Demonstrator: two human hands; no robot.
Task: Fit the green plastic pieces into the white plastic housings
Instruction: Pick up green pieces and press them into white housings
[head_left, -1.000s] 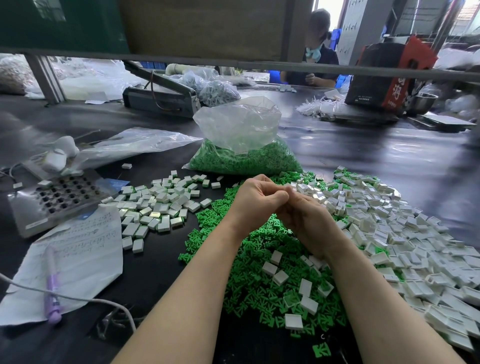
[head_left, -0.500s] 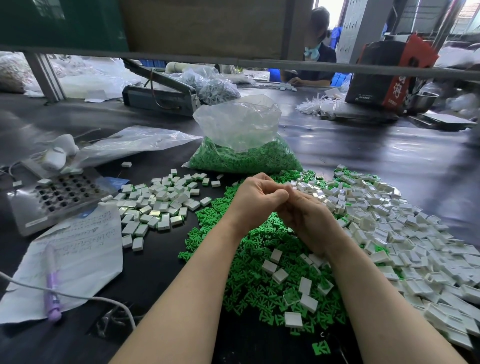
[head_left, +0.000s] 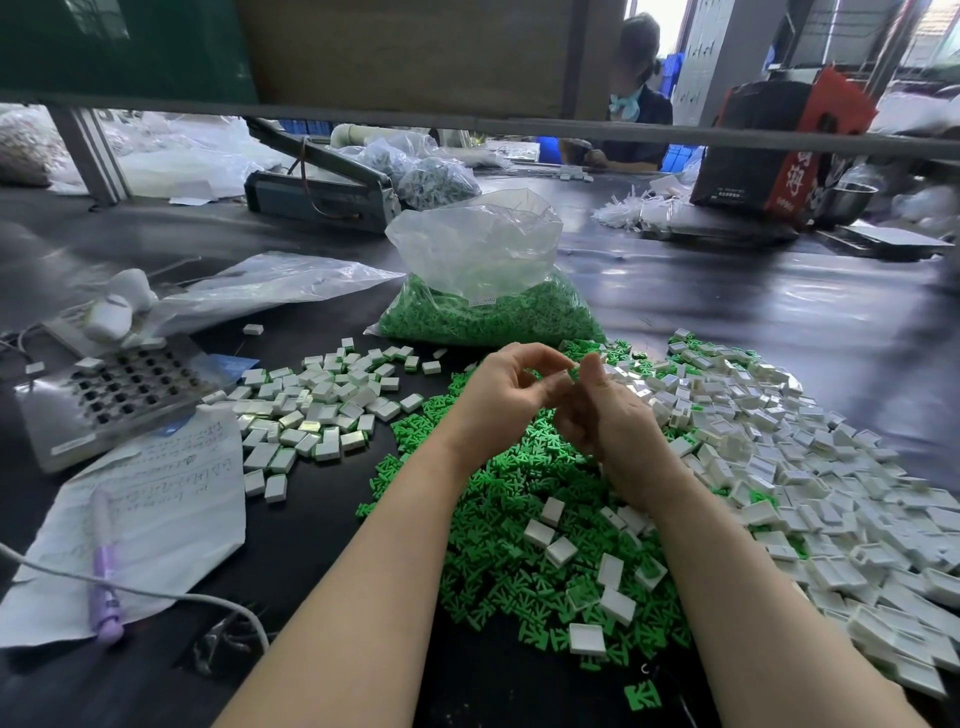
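My left hand (head_left: 501, 402) and my right hand (head_left: 610, 421) meet fingertip to fingertip above a heap of loose green plastic pieces (head_left: 519, 525) on the black table. A small green piece (head_left: 574, 372) shows between the curled fingers of both hands, which pinch it. Whether a housing is also held is hidden by the fingers. A broad pile of white plastic housings (head_left: 810, 467) spreads to the right of my hands. A smaller pile of white housings with green showing (head_left: 322, 410) lies to the left.
A clear bag of green pieces (head_left: 493, 312) stands behind my hands. At the left are a metal plate with square holes (head_left: 119, 395), a written paper (head_left: 156, 514), a purple pen (head_left: 104, 577) and a white cable (head_left: 156, 592). A person sits across the table (head_left: 636, 104).
My hands were clasped tightly together; now the fingers have parted a little and lifted, and the green piece shows between the fingertips.
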